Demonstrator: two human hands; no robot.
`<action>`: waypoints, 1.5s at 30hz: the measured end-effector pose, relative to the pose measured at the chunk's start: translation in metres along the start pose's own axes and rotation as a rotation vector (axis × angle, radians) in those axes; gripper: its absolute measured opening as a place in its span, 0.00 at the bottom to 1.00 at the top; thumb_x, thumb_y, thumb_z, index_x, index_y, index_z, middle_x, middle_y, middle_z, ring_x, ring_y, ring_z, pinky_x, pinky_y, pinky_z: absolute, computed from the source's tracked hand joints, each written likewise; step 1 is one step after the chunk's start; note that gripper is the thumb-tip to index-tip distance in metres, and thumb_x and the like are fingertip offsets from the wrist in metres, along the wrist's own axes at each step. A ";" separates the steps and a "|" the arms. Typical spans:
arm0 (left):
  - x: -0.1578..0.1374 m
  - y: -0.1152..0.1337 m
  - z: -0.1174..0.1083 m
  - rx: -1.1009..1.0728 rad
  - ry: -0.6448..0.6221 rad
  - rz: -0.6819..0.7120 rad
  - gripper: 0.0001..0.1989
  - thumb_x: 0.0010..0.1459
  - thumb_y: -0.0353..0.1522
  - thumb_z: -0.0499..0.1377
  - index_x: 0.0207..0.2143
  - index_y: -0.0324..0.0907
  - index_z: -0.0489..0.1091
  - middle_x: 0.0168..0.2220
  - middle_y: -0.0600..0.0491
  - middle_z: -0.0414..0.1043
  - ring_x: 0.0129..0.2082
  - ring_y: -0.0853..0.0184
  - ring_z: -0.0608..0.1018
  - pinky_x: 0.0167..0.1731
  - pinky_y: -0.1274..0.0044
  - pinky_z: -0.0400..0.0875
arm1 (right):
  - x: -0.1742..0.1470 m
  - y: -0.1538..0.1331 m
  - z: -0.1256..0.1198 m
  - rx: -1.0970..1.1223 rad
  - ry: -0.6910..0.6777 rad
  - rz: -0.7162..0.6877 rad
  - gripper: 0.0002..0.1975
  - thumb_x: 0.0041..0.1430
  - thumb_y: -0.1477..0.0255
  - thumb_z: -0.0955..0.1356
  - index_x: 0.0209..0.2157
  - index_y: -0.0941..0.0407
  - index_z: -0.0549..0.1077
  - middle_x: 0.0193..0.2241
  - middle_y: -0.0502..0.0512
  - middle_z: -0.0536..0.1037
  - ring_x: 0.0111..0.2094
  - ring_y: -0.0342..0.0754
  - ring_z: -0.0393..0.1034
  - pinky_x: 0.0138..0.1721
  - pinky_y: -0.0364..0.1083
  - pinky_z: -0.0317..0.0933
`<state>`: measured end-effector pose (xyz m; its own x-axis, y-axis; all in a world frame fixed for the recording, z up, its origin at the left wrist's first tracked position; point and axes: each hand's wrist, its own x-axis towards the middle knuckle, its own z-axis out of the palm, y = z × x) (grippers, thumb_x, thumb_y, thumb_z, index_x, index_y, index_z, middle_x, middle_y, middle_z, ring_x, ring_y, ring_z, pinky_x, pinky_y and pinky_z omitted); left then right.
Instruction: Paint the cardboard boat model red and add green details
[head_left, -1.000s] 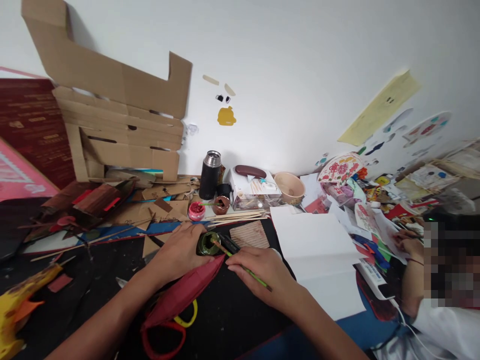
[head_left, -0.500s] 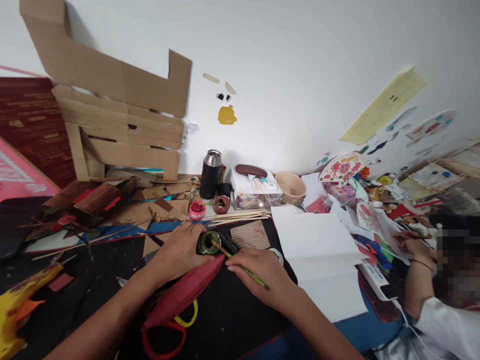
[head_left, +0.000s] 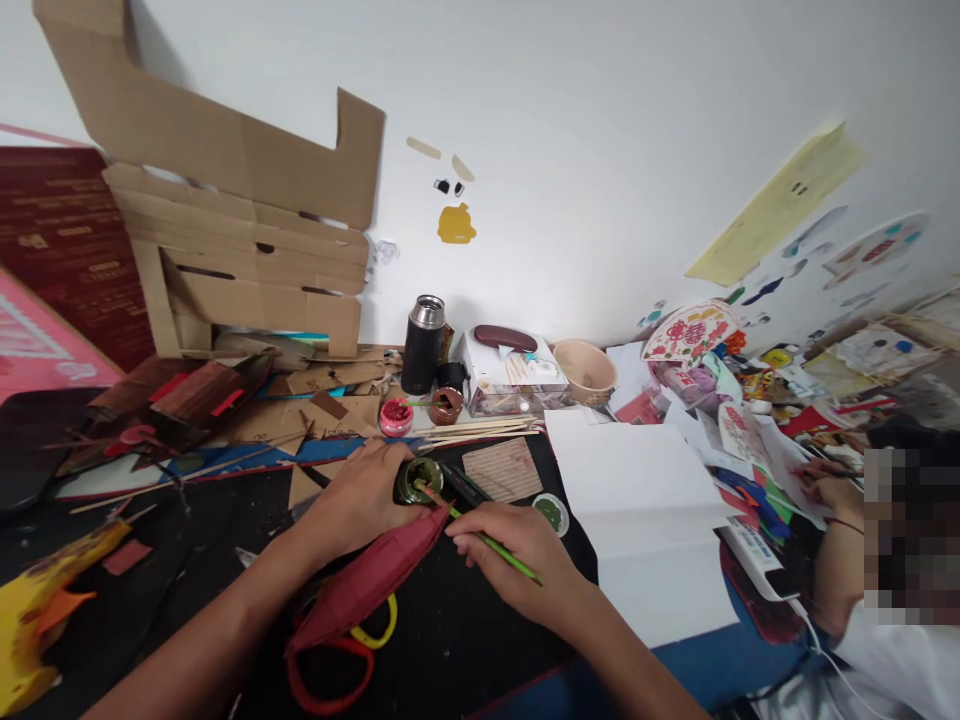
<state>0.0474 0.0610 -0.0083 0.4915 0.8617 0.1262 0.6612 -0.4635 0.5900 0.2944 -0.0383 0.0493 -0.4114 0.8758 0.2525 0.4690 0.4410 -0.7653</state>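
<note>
My left hand (head_left: pixel 367 497) is wrapped round a small glass jar of green paint (head_left: pixel 420 482) on the black mat. Between the fingers of my right hand (head_left: pixel 510 548) is a thin paintbrush with a green handle (head_left: pixel 510 560); its tip is inside the jar. A dark red, pointed boat-like piece (head_left: pixel 371 575) lies below the jar, close to my left wrist. Partly under it are scissors with red and yellow handles (head_left: pixel 382 625). The jar's lid, smeared with green paint (head_left: pixel 550 513), rests to the right, near a corrugated cardboard square (head_left: pixel 501 470).
Behind stand a black flask (head_left: pixel 424 345), a red paint pot (head_left: pixel 395 417), a brown paint jar (head_left: pixel 445 405) and a beige bowl (head_left: pixel 583 371). White paper (head_left: pixel 630 480) covers the right side. Another person's hand (head_left: pixel 829 490) works at far right. A yellow banana-like object (head_left: pixel 52 610) lies left.
The brush has shifted slightly within the jar, and my right hand has moved a little left and down. More of the green-smeared lid shows. The view has tilted slightly.
</note>
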 end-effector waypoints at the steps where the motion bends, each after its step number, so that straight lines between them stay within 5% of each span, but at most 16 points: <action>1: 0.000 0.000 0.000 -0.005 -0.001 -0.004 0.20 0.54 0.46 0.72 0.41 0.47 0.72 0.45 0.44 0.79 0.48 0.46 0.80 0.48 0.61 0.74 | 0.000 0.000 0.000 0.030 0.026 0.018 0.12 0.78 0.68 0.67 0.46 0.53 0.84 0.35 0.54 0.87 0.30 0.46 0.81 0.36 0.43 0.71; 9: 0.000 0.001 -0.001 -0.015 0.008 -0.009 0.20 0.53 0.46 0.72 0.41 0.47 0.73 0.44 0.44 0.79 0.49 0.45 0.80 0.47 0.61 0.74 | 0.000 0.010 0.011 0.451 0.207 0.359 0.21 0.73 0.52 0.71 0.44 0.56 0.85 0.31 0.56 0.85 0.27 0.46 0.81 0.25 0.41 0.69; 17: 0.000 0.001 -0.001 0.004 -0.014 -0.029 0.20 0.54 0.46 0.72 0.43 0.47 0.72 0.44 0.44 0.79 0.49 0.45 0.80 0.49 0.60 0.73 | -0.001 0.029 0.033 0.664 0.285 0.496 0.28 0.66 0.43 0.73 0.42 0.57 0.83 0.25 0.54 0.84 0.21 0.46 0.79 0.20 0.39 0.65; 45: 0.001 0.005 -0.004 -0.008 -0.004 -0.046 0.19 0.53 0.45 0.71 0.41 0.47 0.72 0.43 0.45 0.78 0.47 0.45 0.80 0.48 0.60 0.74 | 0.004 0.037 0.026 0.805 0.592 0.521 0.32 0.59 0.39 0.76 0.34 0.58 0.82 0.23 0.56 0.84 0.17 0.46 0.77 0.16 0.39 0.64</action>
<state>0.0486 0.0604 -0.0024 0.4629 0.8812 0.0957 0.6787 -0.4218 0.6012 0.2901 -0.0240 0.0066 0.2235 0.9658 -0.1316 -0.2536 -0.0728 -0.9646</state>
